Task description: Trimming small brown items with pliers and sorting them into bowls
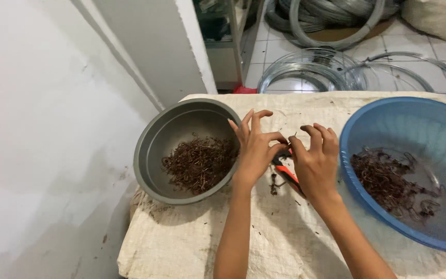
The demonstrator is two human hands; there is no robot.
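Note:
My left hand (256, 150) and my right hand (315, 160) meet over the table between two basins, fingertips pinching a small rusty wire hook (290, 140) together. Under the hands lie pliers with orange handles (287, 174) and a few loose hooks (274, 183). A grey basin (153, 129) at the left holds a heap of brown rusty hooks (200, 163). A blue basin (388, 111) at the right holds more tangled rusty hooks (388, 183).
The table is covered by a white woven sack cloth (192, 237). A white wall (42, 129) stands close on the left. Coils of grey steel wire (331, 70) lie on the tiled floor beyond the table's far edge.

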